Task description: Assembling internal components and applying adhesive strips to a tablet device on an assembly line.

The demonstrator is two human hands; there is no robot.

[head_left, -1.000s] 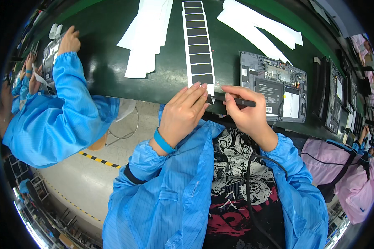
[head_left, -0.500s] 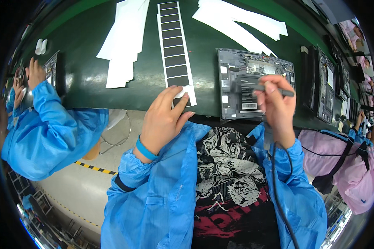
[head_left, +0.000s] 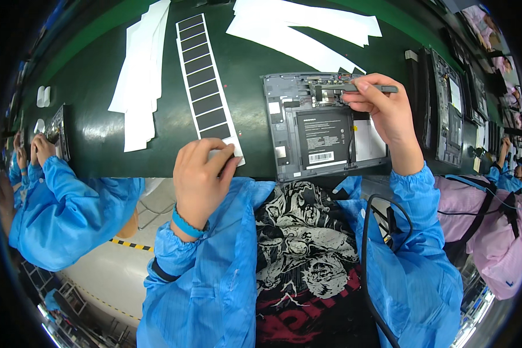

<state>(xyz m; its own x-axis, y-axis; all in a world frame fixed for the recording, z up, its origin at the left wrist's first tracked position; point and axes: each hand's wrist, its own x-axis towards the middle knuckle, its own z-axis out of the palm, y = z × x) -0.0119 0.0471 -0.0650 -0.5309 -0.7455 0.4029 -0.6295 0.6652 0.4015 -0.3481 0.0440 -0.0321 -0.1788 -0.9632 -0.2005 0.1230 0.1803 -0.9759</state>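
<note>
My right hand (head_left: pixel 383 107) is closed around dark grey tweezers (head_left: pixel 383 89), pointing left over the far part of an opened laptop base (head_left: pixel 284 156). A small dark patch shows at the tweezer tips; whether they grip it, I cannot make out. A black battery (head_left: pixel 325 139) with a white printed label lies in the laptop's near half. My left hand (head_left: pixel 203 174) pinches the near end of a white backing strip with a column of black rectangular stickers (head_left: pixel 207 104). Its fingers cover part of that end, where bare white backing shows.
White paper strips lie in a stack (head_left: pixel 139 81) at the left and in a fanned pile (head_left: pixel 296 29) at the back. More opened laptop bases (head_left: pixel 446 110) stand at the right. A co-worker in a blue smock (head_left: pixel 75 203) works at the left. A black cable (head_left: pixel 365 261) hangs by my right arm.
My right hand has carried the tweezers from above the battery to the laptop's far part. My left hand stays at the strip's near end. The whole view has shifted.
</note>
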